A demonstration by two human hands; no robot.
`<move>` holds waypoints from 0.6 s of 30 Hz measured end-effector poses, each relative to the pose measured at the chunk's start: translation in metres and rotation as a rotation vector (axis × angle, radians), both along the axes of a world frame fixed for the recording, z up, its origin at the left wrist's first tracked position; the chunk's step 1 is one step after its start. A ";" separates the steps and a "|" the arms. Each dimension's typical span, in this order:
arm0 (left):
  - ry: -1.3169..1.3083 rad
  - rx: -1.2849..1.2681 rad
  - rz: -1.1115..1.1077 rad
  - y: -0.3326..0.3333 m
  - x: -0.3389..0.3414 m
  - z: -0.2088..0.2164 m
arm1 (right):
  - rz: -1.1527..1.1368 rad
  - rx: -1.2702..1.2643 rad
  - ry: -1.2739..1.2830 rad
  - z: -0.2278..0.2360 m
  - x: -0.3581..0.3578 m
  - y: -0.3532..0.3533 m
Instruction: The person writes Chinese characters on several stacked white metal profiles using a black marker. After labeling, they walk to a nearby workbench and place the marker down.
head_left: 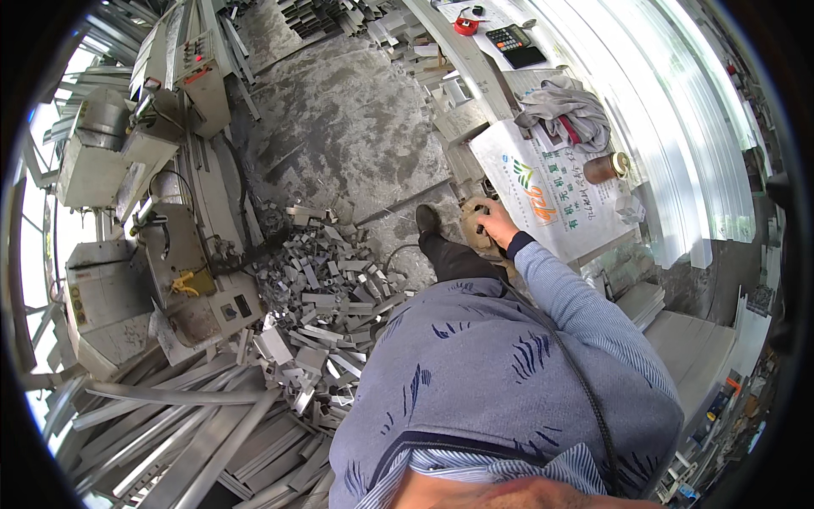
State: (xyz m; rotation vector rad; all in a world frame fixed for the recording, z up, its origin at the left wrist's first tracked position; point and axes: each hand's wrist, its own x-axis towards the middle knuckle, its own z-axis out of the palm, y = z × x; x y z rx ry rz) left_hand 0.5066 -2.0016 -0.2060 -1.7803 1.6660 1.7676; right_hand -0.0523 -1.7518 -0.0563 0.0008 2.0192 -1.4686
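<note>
My right hand (498, 222) reaches out at the centre right, its fingers bent against a tan, bulky object (475, 219) with dark gaps in it. The kind of object is too small and partly covered to tell. Beside the hand, a white printed sheet (543, 246) lies on the bench, with a brown jar with a lid (604, 168) standing on it. A crumpled grey cloth (566, 114) with a red strip rests at the sheet's far edge. My left hand is out of sight.
On the left stands a cutting machine (170, 246) with a control panel. Silver metal offcuts (326, 297) heap on the floor near my foot; long metal profiles (195, 441) lie nearer. Farther along the bench are a calculator (511, 42) and a red tape measure (465, 25).
</note>
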 end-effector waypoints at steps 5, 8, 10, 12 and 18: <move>-0.036 -0.118 -0.221 -0.084 -0.113 0.032 | -0.057 -0.071 -0.021 0.016 -0.106 -0.066; -0.029 -0.260 -0.326 -0.141 -0.196 0.072 | -0.068 -0.006 -0.026 0.014 -0.172 -0.076; 0.095 -0.113 -0.011 -0.169 -0.251 0.104 | -0.135 0.018 -0.021 0.019 -0.206 -0.074; 0.107 -0.014 0.049 -0.202 -0.301 0.130 | -0.252 0.019 -0.023 0.027 -0.244 -0.075; 0.045 -0.060 -0.173 -0.292 -0.351 0.076 | -0.464 0.037 -0.063 0.026 -0.277 -0.083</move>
